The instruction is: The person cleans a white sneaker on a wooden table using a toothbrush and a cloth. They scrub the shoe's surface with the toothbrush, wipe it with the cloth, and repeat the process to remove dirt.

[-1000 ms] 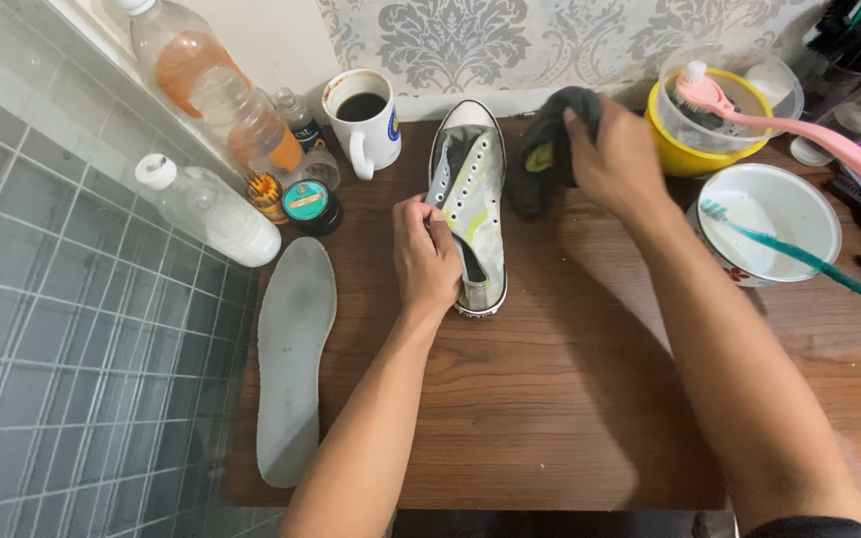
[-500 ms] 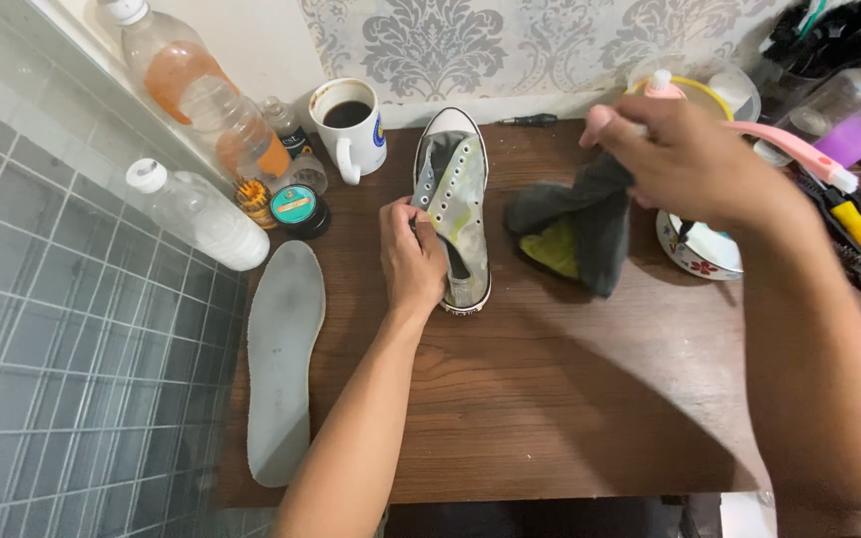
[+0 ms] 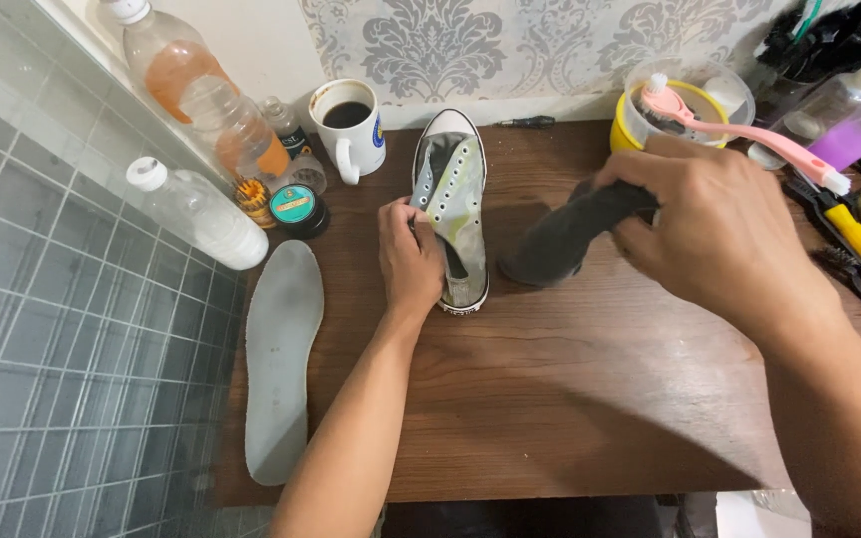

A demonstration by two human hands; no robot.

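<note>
A pale canvas sneaker without laces lies on the brown wooden table, toe toward the wall. My left hand grips its left side near the heel opening. My right hand holds a dark grey cloth just above the table, a little to the right of the shoe.
A grey insole lies at the table's left edge. Plastic bottles, a small round tin and a mug of dark liquid stand at the back left. A yellow bowl, pink toothbrush and brushes crowd the back right.
My right hand has lifted the dark cloth from beside the shoe's toe, swung it right, then brought it down near the shoe's right side. My left hand stays on the shoe.
</note>
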